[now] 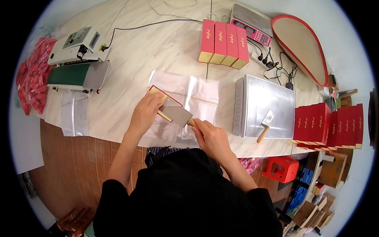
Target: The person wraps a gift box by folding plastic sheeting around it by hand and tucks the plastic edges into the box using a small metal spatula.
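The box [167,96] is held over the plastic [204,94] on the table [134,47], its near-left end gripped by the left hand [147,111]; the scraper [180,114] is gripped by its handle in the right hand's [213,136] curled fingers, blade against the box, depth unclear. Best results are judged likely if the box is firmly braced and the blade kept flat, clear of the walls.

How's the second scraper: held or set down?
Set down: the second scraper lies on the metal case, untouched; the right hand grips the first scraper.
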`<move>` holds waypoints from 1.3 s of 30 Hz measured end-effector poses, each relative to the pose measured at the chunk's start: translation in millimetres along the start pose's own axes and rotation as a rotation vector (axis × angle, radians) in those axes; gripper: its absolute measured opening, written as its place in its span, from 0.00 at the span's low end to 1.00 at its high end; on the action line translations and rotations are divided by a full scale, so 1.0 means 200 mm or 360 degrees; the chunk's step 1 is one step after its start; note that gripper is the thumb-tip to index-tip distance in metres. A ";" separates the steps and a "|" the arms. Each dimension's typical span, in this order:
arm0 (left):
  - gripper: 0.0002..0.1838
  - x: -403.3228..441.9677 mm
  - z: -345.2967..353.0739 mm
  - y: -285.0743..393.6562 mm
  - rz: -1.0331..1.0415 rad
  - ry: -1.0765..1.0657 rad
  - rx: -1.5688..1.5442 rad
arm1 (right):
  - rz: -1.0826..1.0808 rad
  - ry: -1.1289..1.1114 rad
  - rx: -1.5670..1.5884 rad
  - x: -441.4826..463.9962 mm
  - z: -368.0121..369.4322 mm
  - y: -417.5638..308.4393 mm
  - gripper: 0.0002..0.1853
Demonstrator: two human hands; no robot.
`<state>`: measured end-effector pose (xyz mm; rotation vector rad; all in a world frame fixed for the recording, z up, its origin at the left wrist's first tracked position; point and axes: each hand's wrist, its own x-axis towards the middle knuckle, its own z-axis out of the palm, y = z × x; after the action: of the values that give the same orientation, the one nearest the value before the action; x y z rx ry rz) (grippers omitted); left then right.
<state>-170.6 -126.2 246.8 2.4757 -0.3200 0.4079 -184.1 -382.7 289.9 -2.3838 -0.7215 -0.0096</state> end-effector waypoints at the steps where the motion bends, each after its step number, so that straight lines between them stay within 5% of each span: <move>1: 0.06 0.00 0.00 0.00 0.0004 -0.0002 -0.0002 | 0.0008 0.0000 -0.0039 0.01 0.00 0.00 0.11; 10: 0.04 -0.01 0.04 -0.05 0.0225 0.0076 0.0031 | 0.0029 0.0080 -0.0122 0.04 0.00 0.01 0.07; 32: 0.07 -0.06 0.05 -0.05 0.0002 0.0121 -0.0181 | -0.0023 -0.0084 0.0124 0.05 -0.11 0.00 0.10; 39: 0.09 -0.08 0.06 -0.09 0.0113 0.0134 -0.0110 | 0.0314 -0.0215 0.0187 -0.05 -0.31 0.00 0.13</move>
<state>-177.1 -116.7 221.9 2.3773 -0.3819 0.5209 -182.7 -424.2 336.5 -2.3479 -0.5299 0.2719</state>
